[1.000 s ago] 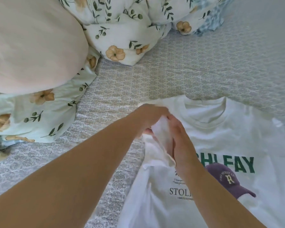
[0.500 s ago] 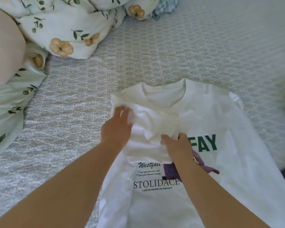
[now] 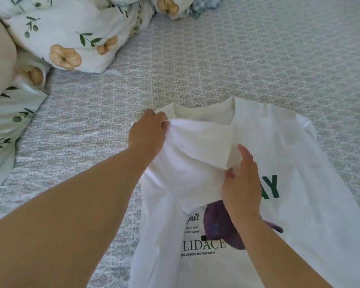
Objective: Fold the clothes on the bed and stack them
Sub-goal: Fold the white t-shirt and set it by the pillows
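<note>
Shirt (image 3: 289, 163) lies front-up on patterned bedspread (image 3: 216, 59), well apart from floral duvet (image 3: 71, 38), collar pointing away from me. I am folding sleeve side inward over chest print. Left hand (image 3: 148, 134) pinches folded flap at its upper corner, just beside collar. Right hand (image 3: 242, 183) seems to nip flap's lower corner between thumb and fingers, though contact is partly hidden. I should keep both corners taut, lay fold edge parallel to shirt side seam, then smooth flat toward hem.
</note>
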